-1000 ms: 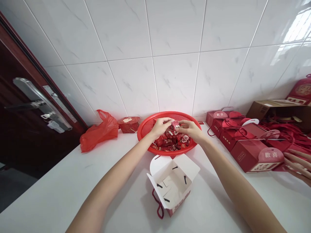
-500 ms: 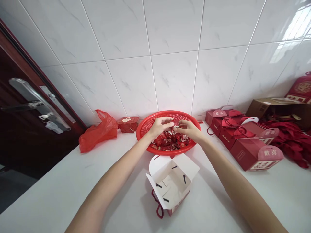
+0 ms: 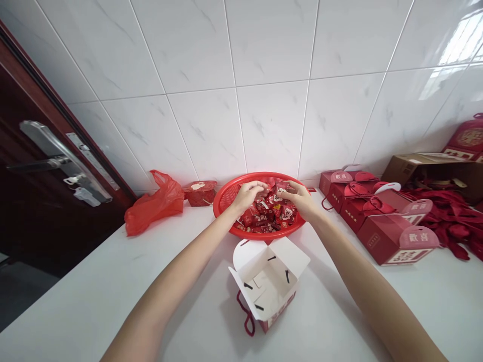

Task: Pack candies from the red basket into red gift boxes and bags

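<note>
Red-wrapped candies (image 3: 260, 219) fill the bottom of a red plastic basket (image 3: 222, 199) against the wall. Over the basket's left half, my left hand (image 3: 249, 196) has its fingers curled at the candies; whatever it grips is too small to make out. My right hand (image 3: 300, 198), over the right half, is closed on a red candy packet (image 3: 281, 190) with a pale print. Nearer to me stands an open box (image 3: 269, 286), white inside, with its flaps spread and a dark red cord at its left side.
A red plastic bag (image 3: 154, 208) and a small red box (image 3: 201, 193) lie left of the basket. Closed red gift boxes (image 3: 392, 236) stand at the right, beside dark red cloth (image 3: 445, 216) and a cardboard carton (image 3: 403, 168). A door (image 3: 41, 201) is at the far left.
My right hand has shifted slightly right with a candy packet, and the gap between my hands is wider. My left hand's fingers have curled in more.
</note>
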A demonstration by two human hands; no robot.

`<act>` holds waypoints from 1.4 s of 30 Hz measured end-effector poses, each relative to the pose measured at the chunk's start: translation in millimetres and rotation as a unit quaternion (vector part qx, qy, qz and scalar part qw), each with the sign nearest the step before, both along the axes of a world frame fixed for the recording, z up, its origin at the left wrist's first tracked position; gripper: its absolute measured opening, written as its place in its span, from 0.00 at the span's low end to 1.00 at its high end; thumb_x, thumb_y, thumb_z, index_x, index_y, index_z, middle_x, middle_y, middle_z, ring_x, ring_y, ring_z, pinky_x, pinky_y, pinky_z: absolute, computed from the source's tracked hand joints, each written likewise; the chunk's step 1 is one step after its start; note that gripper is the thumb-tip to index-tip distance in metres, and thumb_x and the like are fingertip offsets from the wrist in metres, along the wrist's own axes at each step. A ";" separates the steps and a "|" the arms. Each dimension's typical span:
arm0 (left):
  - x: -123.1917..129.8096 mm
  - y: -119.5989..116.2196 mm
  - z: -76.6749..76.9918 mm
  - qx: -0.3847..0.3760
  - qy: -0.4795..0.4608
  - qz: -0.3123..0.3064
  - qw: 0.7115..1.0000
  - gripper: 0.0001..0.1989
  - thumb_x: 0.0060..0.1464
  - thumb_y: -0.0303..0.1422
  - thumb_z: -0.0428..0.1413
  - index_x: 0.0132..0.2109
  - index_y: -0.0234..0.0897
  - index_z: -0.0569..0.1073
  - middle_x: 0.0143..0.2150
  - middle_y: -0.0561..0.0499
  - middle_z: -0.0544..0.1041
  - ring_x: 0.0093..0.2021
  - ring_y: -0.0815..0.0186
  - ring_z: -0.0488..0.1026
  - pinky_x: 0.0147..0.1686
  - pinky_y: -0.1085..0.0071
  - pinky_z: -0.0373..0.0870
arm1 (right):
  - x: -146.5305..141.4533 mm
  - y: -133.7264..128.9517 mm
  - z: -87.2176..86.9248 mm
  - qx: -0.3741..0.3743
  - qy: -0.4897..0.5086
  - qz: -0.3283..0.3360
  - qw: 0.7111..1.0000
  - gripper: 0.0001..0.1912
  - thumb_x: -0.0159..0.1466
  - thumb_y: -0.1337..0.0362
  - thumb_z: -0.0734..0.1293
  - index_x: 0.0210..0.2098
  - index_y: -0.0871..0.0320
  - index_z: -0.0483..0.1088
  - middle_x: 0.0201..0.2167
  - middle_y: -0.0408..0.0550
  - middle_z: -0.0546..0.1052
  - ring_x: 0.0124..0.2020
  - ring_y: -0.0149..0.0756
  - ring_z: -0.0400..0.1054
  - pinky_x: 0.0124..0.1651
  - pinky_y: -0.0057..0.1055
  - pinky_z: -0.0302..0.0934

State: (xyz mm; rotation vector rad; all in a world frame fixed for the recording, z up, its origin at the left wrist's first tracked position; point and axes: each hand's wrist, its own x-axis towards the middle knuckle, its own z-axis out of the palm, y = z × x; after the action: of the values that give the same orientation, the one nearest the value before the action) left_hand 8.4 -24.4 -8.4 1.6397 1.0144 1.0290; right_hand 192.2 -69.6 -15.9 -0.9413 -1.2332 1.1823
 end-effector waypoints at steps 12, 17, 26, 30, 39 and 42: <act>2.6 25.1 -0.5 0.128 0.495 -0.158 0.845 0.29 0.43 0.24 0.61 0.56 0.43 0.76 0.61 0.45 0.74 0.61 0.50 0.71 0.56 0.64 0.67 | -0.8 -2.3 0.0 0.004 0.019 -0.052 0.998 0.16 0.48 0.58 0.74 0.35 0.55 0.72 0.31 0.43 0.78 0.36 0.40 0.73 0.42 0.36 0.68; 8.5 35.4 -3.2 0.110 0.525 -0.149 0.831 0.22 0.49 0.40 0.63 0.51 0.41 0.76 0.51 0.43 0.79 0.50 0.50 0.76 0.46 0.64 0.70 | 0.2 -1.6 -1.6 0.018 0.005 -0.041 0.999 0.15 0.49 0.58 0.74 0.35 0.54 0.71 0.32 0.43 0.79 0.37 0.40 0.73 0.42 0.36 0.68; -2.2 41.5 -6.2 0.059 0.568 -0.067 0.818 0.11 0.37 0.38 0.68 0.28 0.39 0.77 0.30 0.47 0.79 0.33 0.56 0.77 0.34 0.68 0.71 | -0.2 -1.6 -3.2 0.012 0.003 -0.040 0.999 0.17 0.48 0.58 0.74 0.35 0.54 0.71 0.32 0.44 0.79 0.36 0.40 0.73 0.42 0.37 0.69; -6.5 36.8 -4.4 0.039 0.577 -0.076 0.812 0.11 0.39 0.41 0.66 0.26 0.38 0.78 0.27 0.46 0.77 0.30 0.57 0.75 0.33 0.66 0.72 | -0.6 -3.0 -2.0 0.012 0.005 -0.043 0.999 0.16 0.48 0.58 0.74 0.35 0.54 0.71 0.33 0.44 0.79 0.36 0.40 0.74 0.43 0.38 0.69; -2.8 30.6 -8.9 0.039 0.562 -0.108 0.819 0.12 0.33 0.37 0.68 0.30 0.41 0.78 0.31 0.47 0.79 0.37 0.53 0.76 0.42 0.61 0.71 | -0.5 -1.7 -4.4 0.030 0.006 -0.063 0.998 0.16 0.49 0.58 0.74 0.36 0.54 0.72 0.35 0.45 0.80 0.41 0.43 0.74 0.46 0.39 0.69; -3.9 31.9 -8.4 0.051 0.548 -0.111 0.828 0.14 0.34 0.34 0.67 0.34 0.41 0.78 0.36 0.47 0.80 0.38 0.54 0.76 0.40 0.65 0.71 | -0.5 -1.5 -5.0 0.028 0.004 -0.064 0.998 0.16 0.49 0.57 0.74 0.36 0.54 0.71 0.36 0.46 0.80 0.41 0.43 0.74 0.46 0.39 0.70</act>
State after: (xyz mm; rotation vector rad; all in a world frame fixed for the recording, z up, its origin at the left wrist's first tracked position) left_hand 4.5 7.5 -16.8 2.4170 1.4162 -0.1404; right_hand 191.8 -71.1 -20.9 -0.9581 -1.1764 1.0439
